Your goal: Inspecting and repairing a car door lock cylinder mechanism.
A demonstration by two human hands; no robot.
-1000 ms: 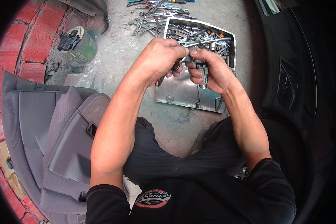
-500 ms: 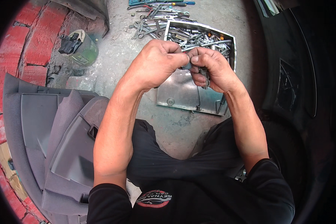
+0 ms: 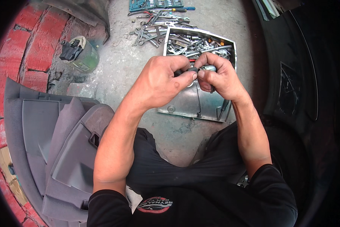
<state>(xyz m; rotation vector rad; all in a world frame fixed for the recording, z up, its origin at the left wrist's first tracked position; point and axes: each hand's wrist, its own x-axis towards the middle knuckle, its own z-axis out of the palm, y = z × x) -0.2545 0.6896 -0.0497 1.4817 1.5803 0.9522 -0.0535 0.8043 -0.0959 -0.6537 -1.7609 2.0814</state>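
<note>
Both of my hands meet over a metal toolbox (image 3: pixel 234 53) filled with loose wrenches and sockets. Between the thumb and fingers of my left hand (image 3: pixel 160 81) is a small dark rounded piece (image 3: pixel 192 70). My right hand (image 3: pixel 223 78) is closed around a small silvery metal part (image 3: pixel 209 68), with a dark end poking out below its fingers. The two pieces touch or nearly touch at the fingertips; I cannot tell whether they are joined. My fingers cover most of both.
A flat metal panel (image 3: pixel 185 104) extends from the toolbox toward me, a dark-handled tool (image 3: pixel 224 109) on its right. Wrenches (image 3: pixel 151 34) and a teal socket case (image 3: pixel 155 4) lie beyond. Grey door trim panels (image 3: pixel 73 151) and a bucket (image 3: pixel 87 60) are left; a dark car body (image 3: pixel 298 75) stands right.
Both hands have come slightly nearer to me. My fingers have turned, so the silvery part in the right hand now shows more. The view has tilted a little.
</note>
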